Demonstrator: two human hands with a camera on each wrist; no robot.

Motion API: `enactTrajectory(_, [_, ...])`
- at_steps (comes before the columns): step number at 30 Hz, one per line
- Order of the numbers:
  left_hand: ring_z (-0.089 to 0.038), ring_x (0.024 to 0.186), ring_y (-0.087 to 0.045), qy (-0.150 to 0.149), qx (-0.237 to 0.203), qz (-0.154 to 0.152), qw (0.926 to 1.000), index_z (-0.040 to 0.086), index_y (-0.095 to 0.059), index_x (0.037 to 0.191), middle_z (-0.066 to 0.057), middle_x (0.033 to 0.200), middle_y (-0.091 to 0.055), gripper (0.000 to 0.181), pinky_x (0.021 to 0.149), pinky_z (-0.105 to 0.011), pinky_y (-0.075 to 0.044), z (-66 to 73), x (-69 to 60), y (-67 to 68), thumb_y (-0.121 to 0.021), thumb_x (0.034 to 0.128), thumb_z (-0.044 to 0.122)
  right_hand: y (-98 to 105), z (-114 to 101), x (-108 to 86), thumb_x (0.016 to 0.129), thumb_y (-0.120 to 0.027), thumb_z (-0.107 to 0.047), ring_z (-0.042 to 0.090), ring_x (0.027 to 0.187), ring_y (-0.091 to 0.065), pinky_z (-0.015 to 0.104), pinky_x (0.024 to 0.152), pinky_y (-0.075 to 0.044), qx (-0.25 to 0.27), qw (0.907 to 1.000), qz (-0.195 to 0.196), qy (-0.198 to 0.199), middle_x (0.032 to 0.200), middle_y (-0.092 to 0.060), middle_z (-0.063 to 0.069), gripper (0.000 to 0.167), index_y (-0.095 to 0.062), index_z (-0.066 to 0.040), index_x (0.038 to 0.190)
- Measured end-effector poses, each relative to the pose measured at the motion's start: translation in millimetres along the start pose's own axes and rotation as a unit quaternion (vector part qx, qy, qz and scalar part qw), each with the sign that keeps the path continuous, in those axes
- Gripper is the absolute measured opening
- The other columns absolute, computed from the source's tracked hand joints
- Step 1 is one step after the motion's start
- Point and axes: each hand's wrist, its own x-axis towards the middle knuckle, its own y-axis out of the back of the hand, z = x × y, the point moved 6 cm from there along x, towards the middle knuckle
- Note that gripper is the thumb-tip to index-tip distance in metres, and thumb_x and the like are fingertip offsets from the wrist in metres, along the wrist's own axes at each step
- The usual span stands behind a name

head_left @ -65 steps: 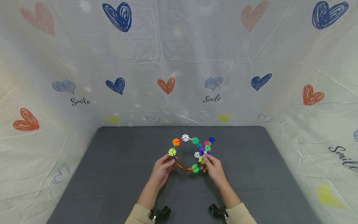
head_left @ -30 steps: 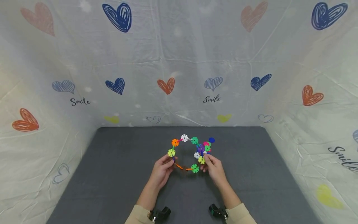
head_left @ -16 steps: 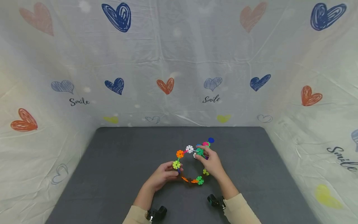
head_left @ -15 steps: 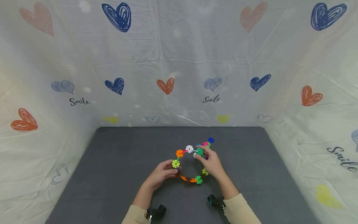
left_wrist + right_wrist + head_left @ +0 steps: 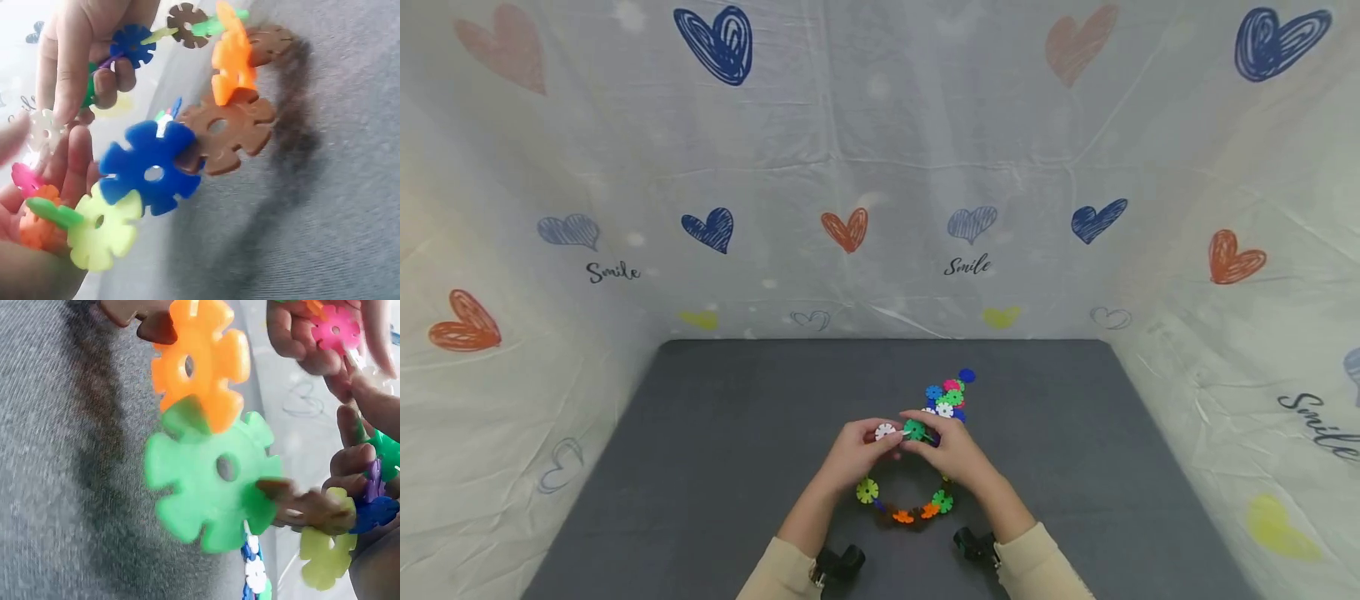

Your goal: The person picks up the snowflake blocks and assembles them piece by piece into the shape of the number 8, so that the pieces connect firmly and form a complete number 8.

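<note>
Several slotted plastic snowflake discs are joined into a ring between my hands. My left hand point(image 5: 859, 452) pinches the ring's far side at a white disc point(image 5: 885, 432), thumb towards me. Beside it, my right hand point(image 5: 957, 452) grips a green disc point(image 5: 914, 430) between thumb and fingers. The fingertips of both hands nearly meet. The near side hangs low with a yellow-green disc point(image 5: 867, 490), an orange disc point(image 5: 903, 517) and another green disc point(image 5: 942, 501). In the left wrist view, a blue disc point(image 5: 150, 167) and a brown disc point(image 5: 228, 131) link into the ring.
Just beyond my right hand is a cluster of blue, pink, green and white discs point(image 5: 953, 397), partly hidden by that hand. A dark grey table point(image 5: 737, 433) lies beneath, with a heart-printed white cloth point(image 5: 895, 183) hanging behind and at both sides.
The ring has come nearer to me. My right hand left the cluster and took the ring's green disc; my left hand shifted from the yellow-green side to the white disc. The cluster stayed behind.
</note>
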Motion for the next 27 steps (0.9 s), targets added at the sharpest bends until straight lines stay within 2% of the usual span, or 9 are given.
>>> enactTrajectory(2, [-0.028,0.084,-0.073,0.006,-0.026,0.003,0.9996,-0.002,-0.069,0.122,-0.014,0.098,-0.074,0.038,0.081,-0.04,-0.06,-2.2,-1.1,-1.3,-0.068,0.0982,0.028,-1.1,-1.0,-0.4,0.093,-0.075,-0.019,0.018,0.103,-0.068,0.03,0.086,-0.056,-0.008,0.9999,0.004,0.005,0.127,-0.07,0.008,0.042,-0.066,-0.01,0.132])
enactTrajectory(4, [-0.034,0.078,-0.071,0.017,-0.03,0.014,0.9993,0.0,-0.072,0.117,-0.016,0.093,-0.075,0.036,0.067,-0.035,-0.059,-3.6,-1.9,-1.2,-0.07,0.0965,0.029,-2.3,-2.8,-0.7,0.093,-0.075,-0.017,0.017,0.103,-0.068,0.031,0.086,-0.057,-0.015,0.9998,0.004,0.015,0.122,-0.072,0.005,0.038,-0.068,-0.011,0.129])
enactTrajectory(9, [-0.036,0.07,-0.07,0.046,-0.007,0.049,0.9977,0.007,-0.08,0.097,-0.014,0.08,-0.075,0.023,0.047,-0.027,-0.044,-5.9,-2.0,1.7,-0.076,0.0899,0.029,-6.4,-7.2,-1.4,0.095,-0.072,-0.022,0.007,0.079,-0.061,0.026,0.071,-0.054,-0.013,0.9983,-0.015,0.056,0.106,-0.074,-0.002,0.025,-0.071,-0.015,0.119])
enactTrajectory(14, [-0.025,0.066,-0.074,0.051,-0.016,0.089,0.9946,-0.004,-0.077,0.096,-0.009,0.073,-0.074,0.025,0.065,-0.04,-0.06,-9.9,-1.7,13.9,-0.071,0.0929,0.02,5.0,-0.9,-3.1,0.093,-0.074,-0.019,-0.002,0.059,-0.044,0.022,0.055,-0.044,-0.012,0.9972,0.041,0.061,0.072,-0.06,-0.005,0.022,-0.069,-0.015,0.115])
enactTrajectory(17, [-0.025,0.069,-0.074,0.043,-0.025,0.086,0.9951,-0.008,-0.074,0.103,-0.011,0.08,-0.075,0.034,0.073,-0.046,-0.06,-12.0,-0.5,19.5,-0.067,0.0976,0.025,11.9,4.6,-3.3,0.092,-0.076,-0.019,0.002,0.053,-0.037,0.024,0.051,-0.039,-0.01,0.9971,0.062,0.044,0.063,-0.053,0.004,0.031,-0.068,-0.016,0.122])
enactTrajectory(20, [-0.026,0.079,-0.074,0.036,-0.014,0.047,0.9981,-0.004,-0.071,0.116,-0.013,0.093,-0.076,0.044,0.079,-0.046,-0.059,-13.4,1.6,16.3,-0.063,0.1007,0.036,7.5,6.1,-2.7,0.094,-0.073,-0.021,0.008,0.065,-0.054,0.028,0.063,-0.051,-0.018,0.9991,0.025,0.029,0.083,-0.068,0.009,0.045,-0.061,-0.017,0.137])
enactTrajectory(22, [-0.025,0.082,-0.072,0.031,0.029,0.031,0.9986,0.003,-0.071,0.12,-0.012,0.099,-0.075,0.046,0.077,-0.042,-0.059,-13.8,2.1,12.9,-0.059,0.1013,0.043,3.1,6.8,-3.3,0.095,-0.072,-0.018,0.015,0.083,-0.064,0.036,0.079,-0.056,-0.018,0.9997,0.008,0.016,0.104,-0.072,0.011,0.047,-0.056,-0.013,0.139])
enactTrajectory(25, [-0.018,0.083,-0.068,0.009,0.128,0.035,0.9911,0.014,-0.075,0.115,-0.006,0.103,-0.075,0.04,0.073,-0.036,-0.056,-11.5,2.1,10.0,-0.058,0.101,0.047,0.3,7.5,-5.5,0.093,-0.072,-0.009,0.026,0.106,-0.067,0.047,0.094,-0.055,0.006,0.9998,0.018,0.0,0.118,-0.069,0.01,0.042,-0.055,-0.008,0.131])
enactTrajectory(27, [-0.015,0.081,-0.065,0.0,0.174,0.04,0.984,0.018,-0.077,0.11,-0.001,0.102,-0.075,0.036,0.071,-0.034,-0.053,-9.0,1.8,9.0,-0.057,0.1017,0.047,-0.8,8.0,-6.0,0.093,-0.073,-0.006,0.028,0.107,-0.067,0.048,0.096,-0.053,0.027,0.9991,0.031,-0.006,0.117,-0.068,0.008,0.037,-0.054,-0.007,0.125])
